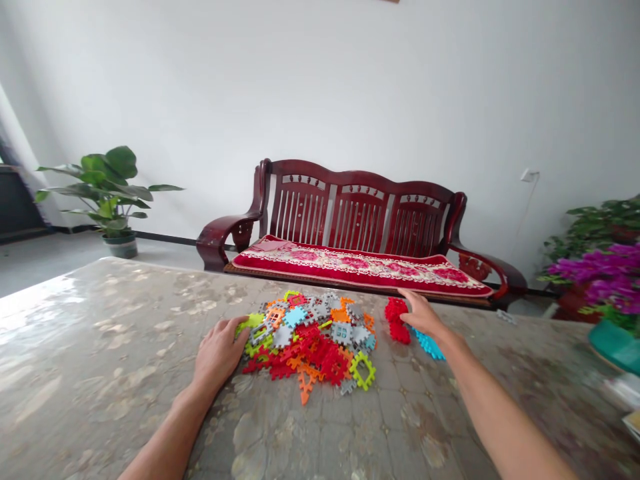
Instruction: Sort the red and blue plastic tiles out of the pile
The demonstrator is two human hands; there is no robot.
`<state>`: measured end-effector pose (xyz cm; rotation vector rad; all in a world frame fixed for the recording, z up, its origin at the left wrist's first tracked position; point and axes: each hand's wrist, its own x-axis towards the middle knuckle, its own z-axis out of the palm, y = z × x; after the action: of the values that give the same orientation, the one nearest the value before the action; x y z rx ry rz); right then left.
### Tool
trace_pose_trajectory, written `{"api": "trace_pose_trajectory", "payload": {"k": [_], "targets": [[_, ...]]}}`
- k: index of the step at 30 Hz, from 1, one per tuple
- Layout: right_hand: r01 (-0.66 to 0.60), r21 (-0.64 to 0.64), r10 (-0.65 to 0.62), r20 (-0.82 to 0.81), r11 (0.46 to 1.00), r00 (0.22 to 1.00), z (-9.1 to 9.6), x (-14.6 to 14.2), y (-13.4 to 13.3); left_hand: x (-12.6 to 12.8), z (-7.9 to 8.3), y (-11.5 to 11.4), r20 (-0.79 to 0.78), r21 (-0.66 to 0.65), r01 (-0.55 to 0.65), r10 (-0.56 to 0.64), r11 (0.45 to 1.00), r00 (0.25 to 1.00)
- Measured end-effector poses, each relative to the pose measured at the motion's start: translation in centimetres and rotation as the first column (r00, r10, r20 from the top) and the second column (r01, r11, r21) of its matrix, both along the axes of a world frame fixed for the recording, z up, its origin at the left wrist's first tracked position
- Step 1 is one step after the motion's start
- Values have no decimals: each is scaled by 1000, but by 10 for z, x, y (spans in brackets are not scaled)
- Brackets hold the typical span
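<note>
A heap of interlocking plastic building pieces (320, 353), in red, orange, grey, lime green and light blue, lies on the table in front of me. At its left edge rests my left hand (220, 348), fingers stretched against a lime green piece (249, 323). To the right of the heap stands a small group of red pieces (397, 321). My right hand (423, 315) is beside this red group, thumb and forefinger apart, the thumb at its right edge. Blue pieces (429, 344) lie just under and beside the right wrist. The other right fingers are mostly hidden.
A patterned cover spreads over the table (300, 440). A grey piece (507, 317) lies at the far right. A teal pot (615, 347) with purple flowers stands at the right edge. Behind the table is a wooden bench (360, 207); a potted plant (113, 193) stands left.
</note>
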<state>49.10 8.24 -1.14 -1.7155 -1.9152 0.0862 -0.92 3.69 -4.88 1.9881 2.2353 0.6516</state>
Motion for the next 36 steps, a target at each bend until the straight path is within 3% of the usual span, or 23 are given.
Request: {"api": "trace_pose_trajectory", "payload": {"k": [6, 15, 25, 31, 36], "targets": [[36, -111, -10, 227, 993, 974, 7, 0, 6, 0, 1, -1, -3, 11, -8, 8, 1000, 1000], [53, -160, -19, 204, 986, 979, 12, 3, 0, 0, 0, 0, 20, 9, 1, -1, 1000, 1000], [31, -127, -25, 45, 991, 999, 4, -3, 3, -1, -1, 0, 33, 6, 5, -5, 1000, 999], [-69, -65, 57, -169, 995, 984, 5, 5, 7, 0, -1, -1, 35, 31, 7, -8, 999, 999], [-78, -104, 47, -271, 991, 962, 2, 15, 9, 0, 1, -1, 24, 16, 2, -2, 1000, 1000]]}}
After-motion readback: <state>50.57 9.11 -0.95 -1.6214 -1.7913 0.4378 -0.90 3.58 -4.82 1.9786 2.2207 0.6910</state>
